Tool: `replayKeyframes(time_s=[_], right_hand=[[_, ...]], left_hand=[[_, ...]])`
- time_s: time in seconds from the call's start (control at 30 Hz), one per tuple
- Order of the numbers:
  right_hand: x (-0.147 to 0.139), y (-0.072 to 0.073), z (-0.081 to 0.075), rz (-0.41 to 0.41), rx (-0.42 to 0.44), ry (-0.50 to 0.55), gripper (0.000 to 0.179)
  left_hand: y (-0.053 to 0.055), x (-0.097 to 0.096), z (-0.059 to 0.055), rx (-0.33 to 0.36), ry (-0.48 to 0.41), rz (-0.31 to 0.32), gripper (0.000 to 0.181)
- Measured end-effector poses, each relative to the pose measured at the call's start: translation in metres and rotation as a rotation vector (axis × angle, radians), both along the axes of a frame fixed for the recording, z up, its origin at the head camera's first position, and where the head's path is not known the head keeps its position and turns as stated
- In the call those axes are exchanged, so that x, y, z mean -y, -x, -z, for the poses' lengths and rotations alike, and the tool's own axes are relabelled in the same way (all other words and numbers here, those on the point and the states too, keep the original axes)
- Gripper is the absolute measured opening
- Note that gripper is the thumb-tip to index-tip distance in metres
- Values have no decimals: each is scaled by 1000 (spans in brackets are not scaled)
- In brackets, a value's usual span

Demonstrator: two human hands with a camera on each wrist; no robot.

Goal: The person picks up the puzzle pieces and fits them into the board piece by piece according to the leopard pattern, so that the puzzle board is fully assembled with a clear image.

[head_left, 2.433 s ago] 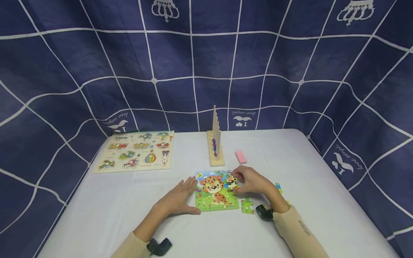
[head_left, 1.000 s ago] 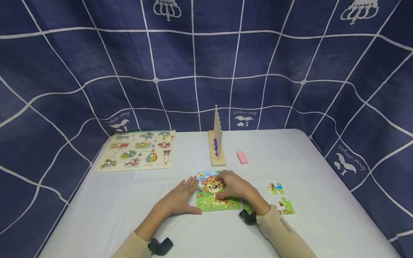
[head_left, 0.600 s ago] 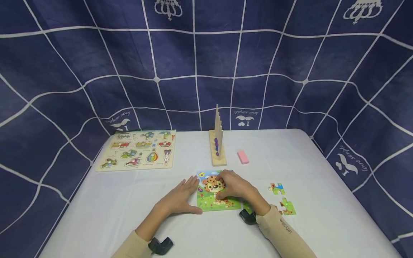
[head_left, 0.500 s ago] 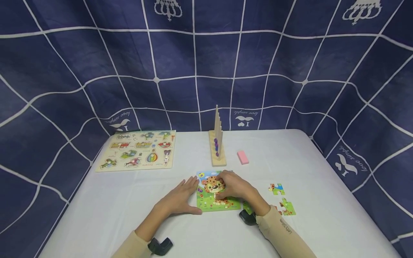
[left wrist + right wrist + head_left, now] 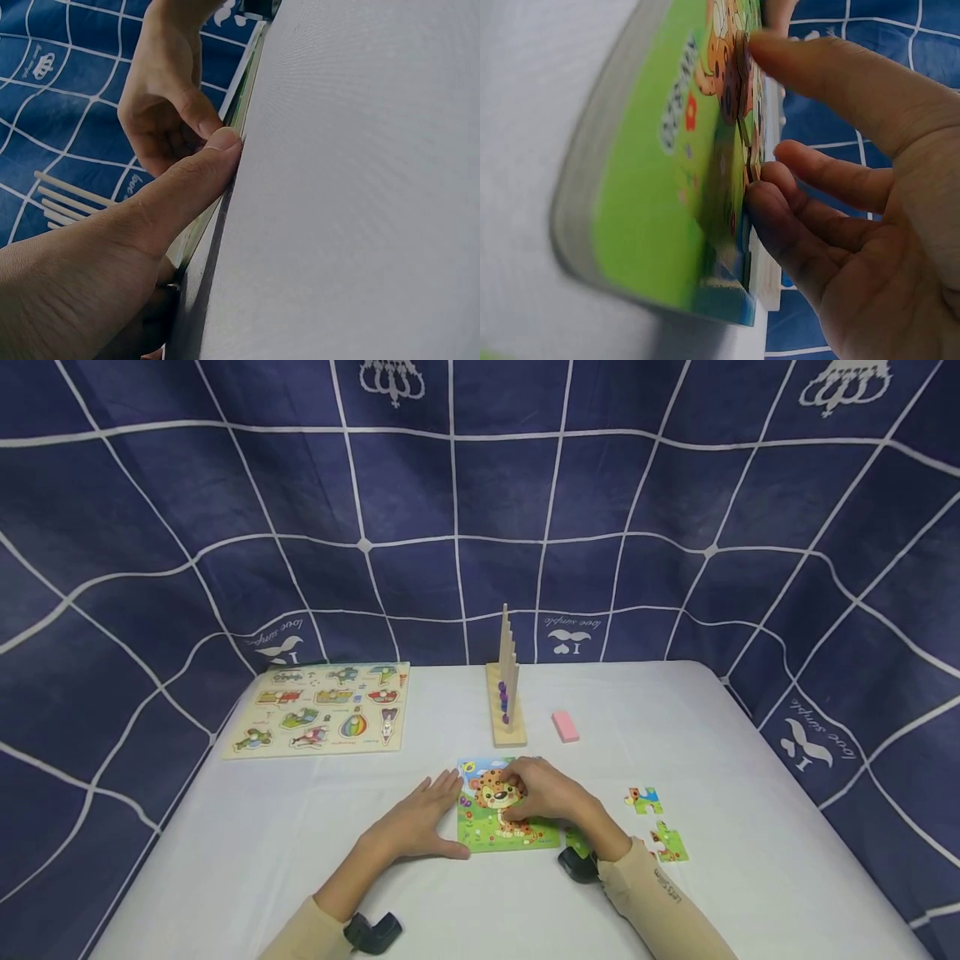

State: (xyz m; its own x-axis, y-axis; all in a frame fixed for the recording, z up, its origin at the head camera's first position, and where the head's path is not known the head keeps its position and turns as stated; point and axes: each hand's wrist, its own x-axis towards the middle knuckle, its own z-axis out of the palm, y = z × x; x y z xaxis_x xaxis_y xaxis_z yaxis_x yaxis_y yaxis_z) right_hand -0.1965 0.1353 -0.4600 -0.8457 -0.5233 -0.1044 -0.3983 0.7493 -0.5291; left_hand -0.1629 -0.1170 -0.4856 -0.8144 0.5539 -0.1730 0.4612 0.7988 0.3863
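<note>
A square leopard jigsaw puzzle (image 5: 480,835) lies on the white table. Along its left and near edges rests my left hand (image 5: 416,822), fingers extended and thumb at the front left corner. In the left wrist view the left thumb (image 5: 187,187) touches the board's edge. My right hand (image 5: 551,792) is over the board's right half and covers part of it. Seen from the right wrist, thumb and fingers of the right hand (image 5: 870,187) span a slightly raised puzzle piece (image 5: 744,97) on the board, pinching it at its edges. Its far side is hidden.
Loose puzzle pieces lie to the right, including a blue-green one (image 5: 645,800) and a green one (image 5: 670,842); another (image 5: 576,840) is partly under the right wrist. Behind stand a pegged wooden stand (image 5: 508,727), a pink block (image 5: 566,727) and a vehicle puzzle board (image 5: 318,714).
My right hand has moved left with the leopard piece from the board's right edge onto its middle, uncovering loose pieces at right. It has hardly moved over the last second. The left hand stays put.
</note>
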Motion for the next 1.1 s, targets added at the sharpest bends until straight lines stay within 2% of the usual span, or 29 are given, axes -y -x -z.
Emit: replayKeyframes(time_s=[0.4, 0.87, 1.1], right_hand=[[0, 3, 3, -24, -33, -6, 47], [4, 1, -2, -25, 9, -20, 43], [2, 0, 1, -23, -10, -37, 45]], left_hand=[[0, 1, 1, -3, -2, -5, 117], [0, 0, -1, -6, -10, -2, 118], [0, 0, -1, 2, -9, -1, 117]])
